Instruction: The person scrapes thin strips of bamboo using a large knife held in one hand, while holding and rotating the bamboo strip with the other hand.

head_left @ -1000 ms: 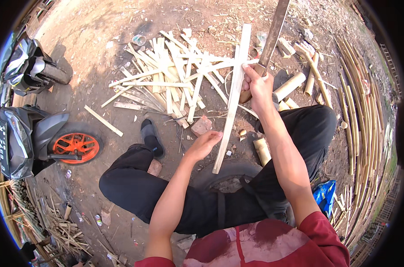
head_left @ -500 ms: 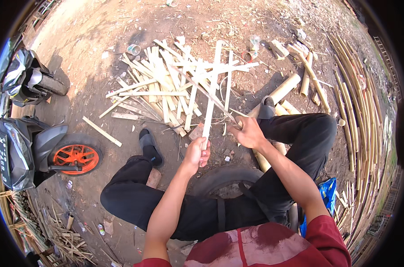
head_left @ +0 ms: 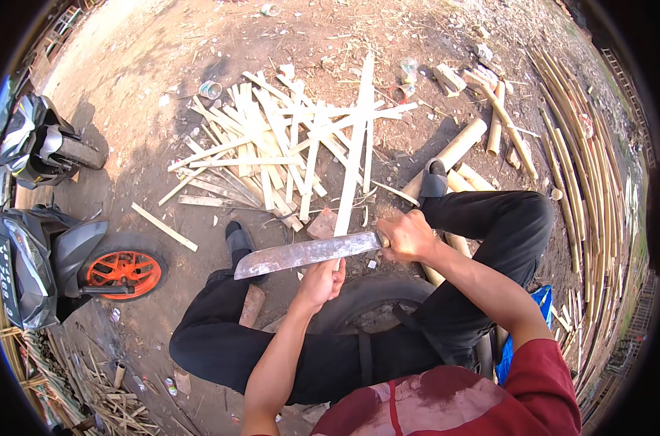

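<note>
- A long, flat, pale bamboo strip (head_left: 355,145) is being held pointing away from the body, and is being crossed near its lower end, in this view, by a broad, grey, stained metal blade (head_left: 301,254).
- For good handling, a firm, straight hold on the strip, a shallow, even blade angle and fingertips well clear of the edge are seemingly being called for.
- The strip's lower end is being gripped by the left hand (head_left: 319,285), its fingers being curled narrowly around it; the blade is passing just beyond them, and whether metal is touching strip cannot be told.
- The blade's short brown handle (head_left: 383,239) is being clenched in the right hand (head_left: 408,236), to the right of the strip.
- Farther out, a loose heap of pale split bamboo (head_left: 257,152) is being partly overlapped by the strip's upper length; nearer the body, a dark rubber tyre (head_left: 344,301) is lying between the legs.
</note>
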{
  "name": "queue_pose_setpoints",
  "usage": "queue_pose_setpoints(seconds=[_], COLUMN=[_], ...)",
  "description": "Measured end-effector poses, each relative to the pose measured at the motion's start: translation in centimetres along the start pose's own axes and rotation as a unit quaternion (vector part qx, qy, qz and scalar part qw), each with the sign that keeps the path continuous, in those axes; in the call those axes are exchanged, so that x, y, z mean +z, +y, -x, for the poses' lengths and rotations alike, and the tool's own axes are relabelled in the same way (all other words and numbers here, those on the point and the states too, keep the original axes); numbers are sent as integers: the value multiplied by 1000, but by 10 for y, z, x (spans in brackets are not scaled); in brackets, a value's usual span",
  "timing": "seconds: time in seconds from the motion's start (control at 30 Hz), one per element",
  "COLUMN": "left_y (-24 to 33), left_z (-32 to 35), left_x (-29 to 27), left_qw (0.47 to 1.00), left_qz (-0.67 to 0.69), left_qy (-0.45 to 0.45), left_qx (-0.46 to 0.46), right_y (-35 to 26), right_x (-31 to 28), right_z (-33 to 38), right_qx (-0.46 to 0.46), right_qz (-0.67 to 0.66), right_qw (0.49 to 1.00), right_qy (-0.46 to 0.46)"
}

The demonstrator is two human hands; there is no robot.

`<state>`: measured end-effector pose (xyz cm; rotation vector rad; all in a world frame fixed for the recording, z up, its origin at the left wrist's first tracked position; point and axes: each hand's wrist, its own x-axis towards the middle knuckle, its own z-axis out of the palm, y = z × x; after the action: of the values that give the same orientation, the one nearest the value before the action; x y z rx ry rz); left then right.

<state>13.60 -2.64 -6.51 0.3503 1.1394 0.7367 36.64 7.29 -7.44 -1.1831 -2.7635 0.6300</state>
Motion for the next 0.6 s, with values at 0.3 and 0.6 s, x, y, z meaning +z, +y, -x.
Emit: queue_pose_setpoints(seconds=[0.3,0.6], left_y=[9,7], left_z=[41,11], left_x=[6,-9], left_qw=[997,995], left_qz=[64,68], left_qy=[-26,31], left_qx=[-37,-73], right_y=[126,119], right_x=[-15,-54], right_z=[-73,-27], right_qx=[251,323], right_qz=[64,-78], right_qw=[952,931], right_qy=[162,152])
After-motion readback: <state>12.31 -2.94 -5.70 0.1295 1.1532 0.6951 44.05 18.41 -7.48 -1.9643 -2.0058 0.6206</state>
